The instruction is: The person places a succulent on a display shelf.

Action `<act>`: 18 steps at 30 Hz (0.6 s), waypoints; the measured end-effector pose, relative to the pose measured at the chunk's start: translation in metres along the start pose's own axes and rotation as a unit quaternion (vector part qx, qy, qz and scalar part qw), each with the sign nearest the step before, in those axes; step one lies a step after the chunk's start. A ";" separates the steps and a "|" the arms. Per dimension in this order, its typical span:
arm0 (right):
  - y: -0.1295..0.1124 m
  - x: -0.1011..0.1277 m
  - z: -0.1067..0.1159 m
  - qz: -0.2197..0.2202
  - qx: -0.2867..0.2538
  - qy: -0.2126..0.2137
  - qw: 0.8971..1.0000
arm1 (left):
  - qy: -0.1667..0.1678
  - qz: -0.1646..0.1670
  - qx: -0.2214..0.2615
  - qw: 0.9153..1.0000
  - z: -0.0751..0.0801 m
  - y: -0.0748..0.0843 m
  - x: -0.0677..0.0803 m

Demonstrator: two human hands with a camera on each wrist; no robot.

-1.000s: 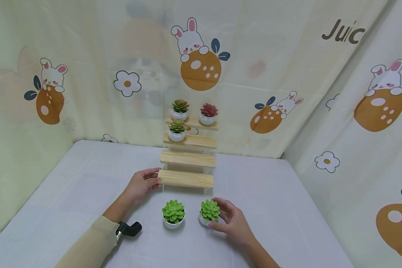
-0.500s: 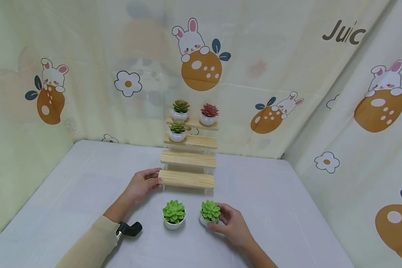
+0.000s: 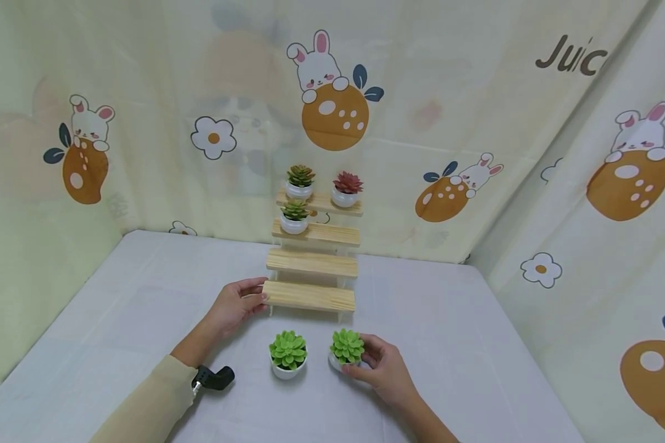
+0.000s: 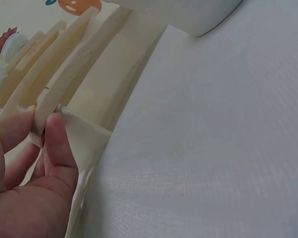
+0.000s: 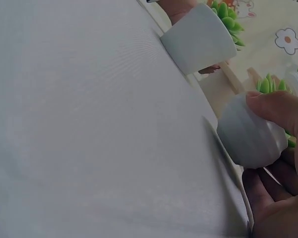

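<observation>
At the left end of the lowest board of a wooden tiered stand (image 3: pixel 310 296), my left hand (image 3: pixel 234 307) pinches the board between thumb and fingers, as the left wrist view also shows. My right hand (image 3: pixel 385 372) holds a white pot (image 5: pixel 249 131) with a bright green succulent (image 3: pixel 346 346), thumb on the near side and fingers on the far side. Whether this pot touches the table cannot be told. A second bright green succulent (image 3: pixel 288 351) in a white pot stands upright to its left, between the two hands.
On the stand's top board are a dark green succulent (image 3: pixel 300 175) and a red succulent (image 3: pixel 347 182) in white pots. Another green succulent (image 3: pixel 295 210) is on the board below. A patterned curtain (image 3: pixel 244 184) hangs behind the white-covered table (image 3: pixel 438 332).
My right hand's fingers have moved slightly down and closer round the held pot. The left hand stays at the board's end, and the other pots have not moved.
</observation>
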State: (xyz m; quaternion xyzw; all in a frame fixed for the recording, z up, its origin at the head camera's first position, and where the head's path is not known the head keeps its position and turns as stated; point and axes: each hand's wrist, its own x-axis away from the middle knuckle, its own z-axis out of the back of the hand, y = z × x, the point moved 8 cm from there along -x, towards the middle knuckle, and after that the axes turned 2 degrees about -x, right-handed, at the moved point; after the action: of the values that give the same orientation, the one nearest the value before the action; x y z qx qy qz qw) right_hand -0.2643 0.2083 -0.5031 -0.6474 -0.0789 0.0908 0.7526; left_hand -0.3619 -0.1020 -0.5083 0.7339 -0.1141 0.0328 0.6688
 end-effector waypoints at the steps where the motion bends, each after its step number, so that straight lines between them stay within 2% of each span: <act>1: -0.001 -0.001 0.000 0.006 -0.002 -0.001 1.000 | 0.000 0.000 0.001 1.000 0.000 0.000 0.000; 11: -0.015 -0.014 0.003 0.039 -0.022 0.011 0.999 | -0.009 -0.020 -0.005 1.000 -0.002 0.005 0.002; 18: -0.024 -0.025 0.006 0.046 -0.026 0.019 0.998 | -0.014 -0.027 -0.004 1.000 -0.002 0.005 0.001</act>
State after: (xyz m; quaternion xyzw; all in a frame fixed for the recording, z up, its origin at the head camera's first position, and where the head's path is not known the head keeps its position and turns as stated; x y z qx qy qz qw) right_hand -0.2888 0.2050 -0.4785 -0.6717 -0.0371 0.1103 0.7316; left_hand -0.3615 -0.1008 -0.5034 0.7342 -0.1038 0.0040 0.6710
